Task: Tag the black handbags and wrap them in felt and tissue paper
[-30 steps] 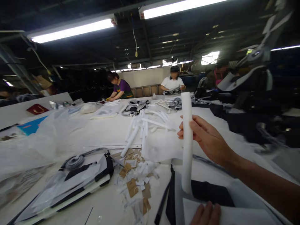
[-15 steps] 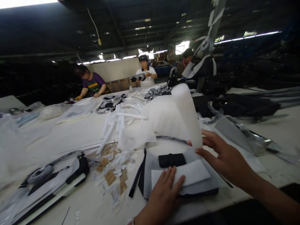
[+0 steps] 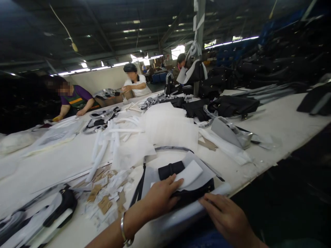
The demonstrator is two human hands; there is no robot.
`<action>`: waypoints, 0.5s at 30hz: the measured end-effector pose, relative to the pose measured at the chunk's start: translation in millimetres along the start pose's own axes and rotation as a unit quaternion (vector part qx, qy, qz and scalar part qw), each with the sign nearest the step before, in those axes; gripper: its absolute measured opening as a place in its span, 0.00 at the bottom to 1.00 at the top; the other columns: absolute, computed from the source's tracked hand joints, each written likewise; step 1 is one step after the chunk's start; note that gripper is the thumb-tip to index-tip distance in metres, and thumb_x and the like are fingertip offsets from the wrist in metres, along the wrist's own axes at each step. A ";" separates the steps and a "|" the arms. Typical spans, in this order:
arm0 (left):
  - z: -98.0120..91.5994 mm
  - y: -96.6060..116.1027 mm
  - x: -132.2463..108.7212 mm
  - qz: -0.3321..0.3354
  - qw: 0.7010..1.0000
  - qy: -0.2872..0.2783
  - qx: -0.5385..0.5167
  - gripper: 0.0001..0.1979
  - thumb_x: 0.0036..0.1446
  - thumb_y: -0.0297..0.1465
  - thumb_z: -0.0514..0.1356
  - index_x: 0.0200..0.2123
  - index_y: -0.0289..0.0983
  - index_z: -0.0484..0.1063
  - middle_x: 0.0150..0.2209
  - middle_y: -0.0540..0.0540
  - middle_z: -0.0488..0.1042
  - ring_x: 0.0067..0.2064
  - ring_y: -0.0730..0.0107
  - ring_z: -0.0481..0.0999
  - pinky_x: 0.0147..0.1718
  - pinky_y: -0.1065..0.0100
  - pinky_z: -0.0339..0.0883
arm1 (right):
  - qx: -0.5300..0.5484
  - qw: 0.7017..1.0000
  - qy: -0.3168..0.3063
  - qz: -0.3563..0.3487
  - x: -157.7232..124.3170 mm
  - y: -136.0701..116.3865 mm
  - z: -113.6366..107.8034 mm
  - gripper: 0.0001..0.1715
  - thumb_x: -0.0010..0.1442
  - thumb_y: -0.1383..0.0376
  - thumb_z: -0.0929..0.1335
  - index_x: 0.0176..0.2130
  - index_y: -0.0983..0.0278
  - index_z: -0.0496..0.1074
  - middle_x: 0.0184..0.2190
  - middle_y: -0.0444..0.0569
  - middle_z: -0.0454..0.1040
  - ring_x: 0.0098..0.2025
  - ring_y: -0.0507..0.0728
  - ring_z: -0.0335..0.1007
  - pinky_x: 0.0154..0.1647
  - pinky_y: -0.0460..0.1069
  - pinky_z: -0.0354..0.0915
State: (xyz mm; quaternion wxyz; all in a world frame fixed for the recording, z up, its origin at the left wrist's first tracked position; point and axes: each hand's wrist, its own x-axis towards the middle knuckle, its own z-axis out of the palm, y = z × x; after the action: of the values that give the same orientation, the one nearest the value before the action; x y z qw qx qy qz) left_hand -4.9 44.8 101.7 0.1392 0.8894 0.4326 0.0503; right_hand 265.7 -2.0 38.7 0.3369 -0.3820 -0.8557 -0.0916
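My left hand, with a silver bangle at its wrist, lies with fingers apart on a white foam strip. Under that strip is a dark bag partly covered by a grey sheet, its strap curving behind it. A small black rolled piece rests on the sheet, just beyond my left fingertips. My right hand has its fingers closed on a translucent white foam roll along the bag's near side; its thumb is hard to see.
Cardboard tags and paper scraps lie left of the bag. Another wrapped bag is at the lower left. Beyond are white foam tubes and stacked foam sheets. Several people work behind the table, whose edge runs along the right.
The view has swung right. My right hand has brought the foam roll from upright behind the bag down to its near side. The foam strip under my left hand is turned and bent.
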 end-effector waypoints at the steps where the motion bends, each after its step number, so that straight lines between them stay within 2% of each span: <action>1: -0.6 2.0 -1.2 -0.004 1.000 -0.002 -0.001 0.32 0.60 0.31 0.62 0.66 0.42 0.58 0.64 0.34 0.64 0.60 0.47 0.72 0.54 0.51 0.70 | 0.005 1.000 0.014 0.014 5.1 -7.8 8.6 0.21 0.64 0.76 0.61 0.46 0.61 0.77 0.40 0.51 0.81 0.38 0.58 0.78 0.38 0.51 0.73; 5: 1.6 8.4 -6.9 -0.030 0.999 -0.004 -0.023 0.34 0.61 0.34 0.63 0.67 0.41 0.55 0.67 0.32 0.60 0.64 0.47 0.66 0.58 0.50 0.66 | 0.042 0.997 0.030 0.051 25.6 -31.7 31.6 0.19 0.67 0.74 0.59 0.42 0.61 0.77 0.34 0.49 0.80 0.31 0.56 0.77 0.31 0.49 0.71; 7: 6.7 9.4 -9.1 -0.040 0.999 -0.005 -0.025 0.40 0.57 0.38 0.66 0.68 0.41 0.53 0.68 0.30 0.56 0.66 0.45 0.62 0.59 0.47 0.64 | 0.058 0.996 0.034 0.054 28.3 -36.0 36.8 0.18 0.68 0.73 0.59 0.42 0.61 0.77 0.33 0.49 0.80 0.30 0.57 0.77 0.30 0.50 0.71; 9: 15.3 9.3 -10.7 -0.041 0.999 0.002 -0.015 0.47 0.52 0.37 0.71 0.69 0.41 0.50 0.69 0.29 0.53 0.67 0.43 0.59 0.59 0.46 0.63 | 0.068 0.996 0.044 0.043 24.5 -33.8 38.0 0.18 0.67 0.74 0.60 0.44 0.62 0.76 0.36 0.50 0.81 0.32 0.58 0.78 0.31 0.50 0.73; 12: 32.4 9.1 -11.7 -0.041 0.999 0.028 0.017 0.49 0.50 0.27 0.71 0.69 0.40 0.48 0.70 0.29 0.52 0.68 0.42 0.58 0.60 0.45 0.63 | 0.094 0.995 0.042 -0.009 14.3 -20.3 30.9 0.19 0.67 0.76 0.60 0.50 0.65 0.74 0.42 0.51 0.82 0.40 0.56 0.79 0.41 0.50 0.74; 15: 48.6 10.1 -12.2 -0.042 0.996 0.051 0.055 0.45 0.53 0.20 0.65 0.69 0.41 0.48 0.70 0.30 0.52 0.68 0.44 0.56 0.61 0.46 0.62 | 0.100 0.992 0.014 -0.079 14.1 -0.4 15.8 0.22 0.68 0.77 0.60 0.57 0.66 0.70 0.49 0.50 0.80 0.53 0.55 0.74 0.59 0.52 0.68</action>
State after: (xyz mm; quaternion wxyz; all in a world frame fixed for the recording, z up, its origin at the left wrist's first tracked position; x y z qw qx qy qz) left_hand 5.4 19.4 58.6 0.0702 0.8728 0.4786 0.0655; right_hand 250.6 12.5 35.9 0.3771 -0.2766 -0.8831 -0.0374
